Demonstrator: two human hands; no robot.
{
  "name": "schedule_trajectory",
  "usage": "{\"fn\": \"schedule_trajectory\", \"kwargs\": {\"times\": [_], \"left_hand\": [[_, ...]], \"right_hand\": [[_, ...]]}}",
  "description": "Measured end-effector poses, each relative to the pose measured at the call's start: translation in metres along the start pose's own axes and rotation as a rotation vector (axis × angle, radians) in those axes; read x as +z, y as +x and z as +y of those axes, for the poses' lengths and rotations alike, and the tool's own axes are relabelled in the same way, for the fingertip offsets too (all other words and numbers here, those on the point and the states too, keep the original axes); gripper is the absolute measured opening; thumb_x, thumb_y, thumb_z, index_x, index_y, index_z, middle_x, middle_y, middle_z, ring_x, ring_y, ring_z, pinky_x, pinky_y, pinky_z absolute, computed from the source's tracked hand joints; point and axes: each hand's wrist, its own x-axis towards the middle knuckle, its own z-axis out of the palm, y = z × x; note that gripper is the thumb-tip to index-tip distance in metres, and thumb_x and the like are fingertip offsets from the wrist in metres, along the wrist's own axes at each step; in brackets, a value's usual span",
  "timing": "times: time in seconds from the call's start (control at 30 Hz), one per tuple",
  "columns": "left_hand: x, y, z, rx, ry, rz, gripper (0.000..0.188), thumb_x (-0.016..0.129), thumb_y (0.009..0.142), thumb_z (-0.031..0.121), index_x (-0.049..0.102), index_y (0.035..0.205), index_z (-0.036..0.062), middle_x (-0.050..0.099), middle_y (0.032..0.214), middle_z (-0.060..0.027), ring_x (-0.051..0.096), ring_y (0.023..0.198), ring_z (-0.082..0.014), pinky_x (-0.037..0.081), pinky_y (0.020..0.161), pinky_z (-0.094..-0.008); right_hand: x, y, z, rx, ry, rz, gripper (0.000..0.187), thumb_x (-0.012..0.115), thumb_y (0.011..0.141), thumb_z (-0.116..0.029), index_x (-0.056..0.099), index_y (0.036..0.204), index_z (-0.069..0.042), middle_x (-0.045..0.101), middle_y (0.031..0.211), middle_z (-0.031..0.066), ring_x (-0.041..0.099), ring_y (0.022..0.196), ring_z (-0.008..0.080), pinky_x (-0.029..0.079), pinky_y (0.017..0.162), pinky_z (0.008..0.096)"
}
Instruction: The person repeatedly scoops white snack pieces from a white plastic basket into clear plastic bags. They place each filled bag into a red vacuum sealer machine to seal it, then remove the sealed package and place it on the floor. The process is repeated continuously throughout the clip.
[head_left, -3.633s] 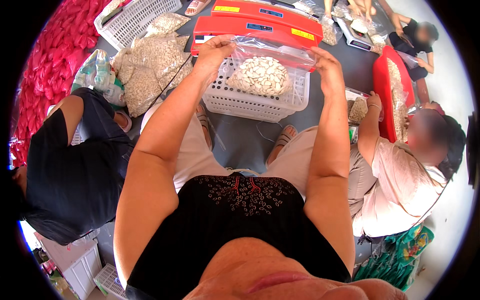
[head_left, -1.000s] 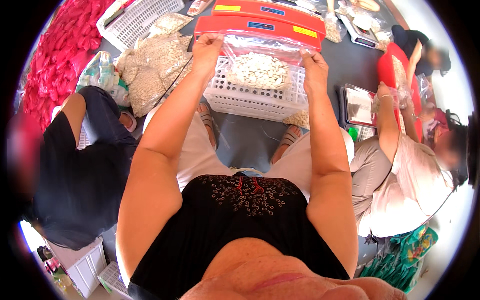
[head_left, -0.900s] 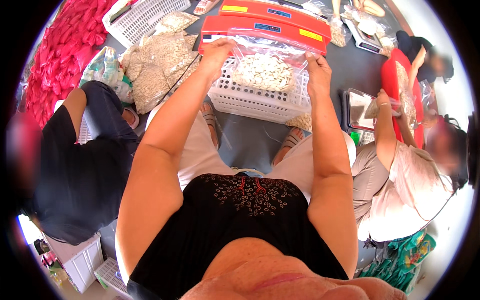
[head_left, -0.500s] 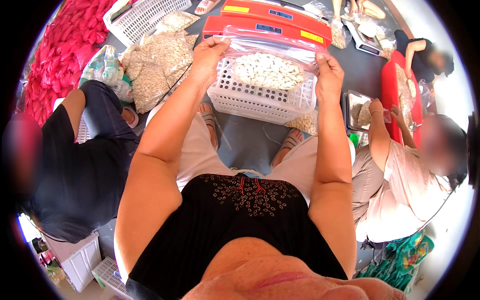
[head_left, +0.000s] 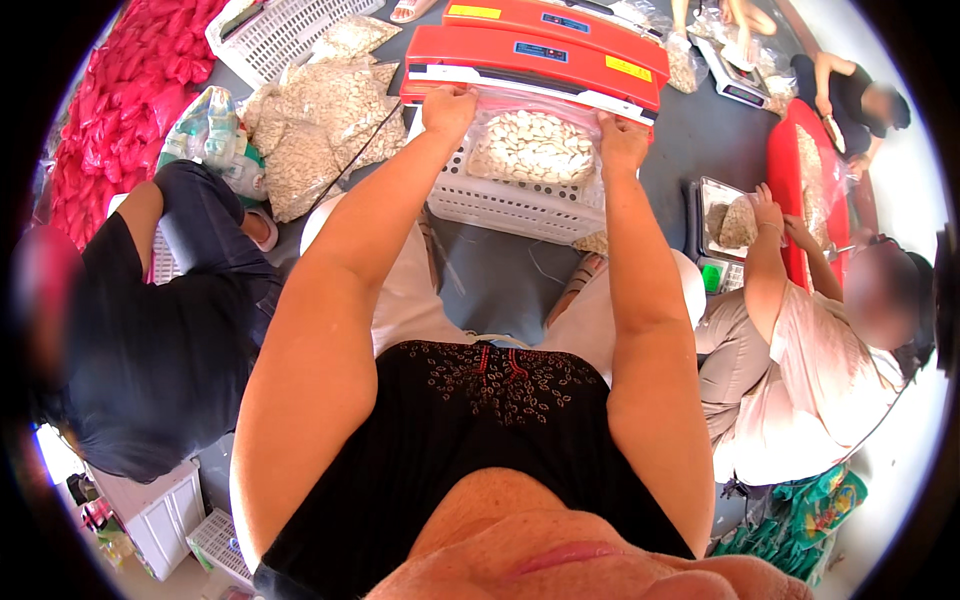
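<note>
A clear plastic bag of white flat seeds (head_left: 532,148), like pumpkin seeds, lies on an upturned white perforated crate (head_left: 510,208). My left hand (head_left: 449,110) pinches the left corner of its mouth, and my right hand (head_left: 623,142) pinches the right corner. Between them the mouth is stretched flat along the front edge of a long red bag sealer (head_left: 575,72). Both hands are right at the sealer's white front strip. Whether the bag's edge lies inside the slot cannot be made out.
A second red sealer (head_left: 620,42) stands behind. Filled seed bags (head_left: 325,120) and a red heap of packets (head_left: 135,120) lie to the left. People sit on both sides; the one at right has a hand by a scale (head_left: 722,215) next to a red tub (head_left: 800,190).
Both my hands have moved closer together, carrying the bag's mouth against the sealer's front edge. The sealer's white strip now shows. At right, a co-worker's bag is on the scale.
</note>
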Motion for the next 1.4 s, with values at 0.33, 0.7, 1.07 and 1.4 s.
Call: {"fn": "schedule_trajectory", "kwargs": {"times": [0.33, 0.7, 1.07, 1.4], "left_hand": [[-0.003, 0.003, 0.017, -0.024, 0.410, 0.089, 0.041, 0.060, 0.079, 0.040, 0.071, 0.089, 0.0008, 0.066, 0.095, -0.0236, 0.063, 0.093, -0.0371, 0.049, 0.084, -0.0401], [-0.009, -0.019, 0.018, -0.294, -0.230, 0.002, 0.026, 0.064, 0.075, 0.030, 0.068, 0.086, 0.0060, 0.064, 0.078, -0.0050, 0.060, 0.069, -0.0170, 0.044, 0.059, -0.0299], [-0.004, -0.009, -0.004, -0.167, -0.392, -0.088, 0.018, 0.061, 0.071, 0.013, 0.067, 0.078, -0.0021, 0.064, 0.072, -0.0093, 0.058, 0.065, -0.0168, 0.044, 0.058, -0.0322], [-0.003, -0.004, -0.005, -0.205, -0.427, -0.133, 0.015, 0.063, 0.073, 0.012, 0.066, 0.077, -0.0024, 0.064, 0.071, -0.0108, 0.059, 0.063, -0.0195, 0.045, 0.057, -0.0333]], "right_hand": [[-0.014, -0.005, -0.031, -0.029, -0.348, 0.065, 0.045, 0.061, 0.078, -0.048, 0.073, 0.087, -0.006, 0.069, 0.088, 0.0171, 0.065, 0.087, 0.0340, 0.048, 0.081, 0.0405], [-0.052, -0.018, -0.059, -0.015, -0.263, 0.153, 0.031, 0.058, 0.078, -0.032, 0.069, 0.087, -0.004, 0.069, 0.090, 0.0167, 0.065, 0.084, 0.0368, 0.051, 0.077, 0.0425], [-0.004, -0.052, -0.082, -1.028, -0.421, -0.176, 0.038, 0.057, 0.086, -0.023, 0.058, 0.118, -0.003, 0.057, 0.127, 0.0117, 0.048, 0.124, 0.0235, 0.032, 0.106, 0.0425], [-0.002, -0.062, -0.077, -1.043, -0.588, -0.230, 0.037, 0.053, 0.088, -0.025, 0.059, 0.117, -0.003, 0.057, 0.126, 0.0117, 0.051, 0.122, 0.0214, 0.033, 0.105, 0.0410]]}}
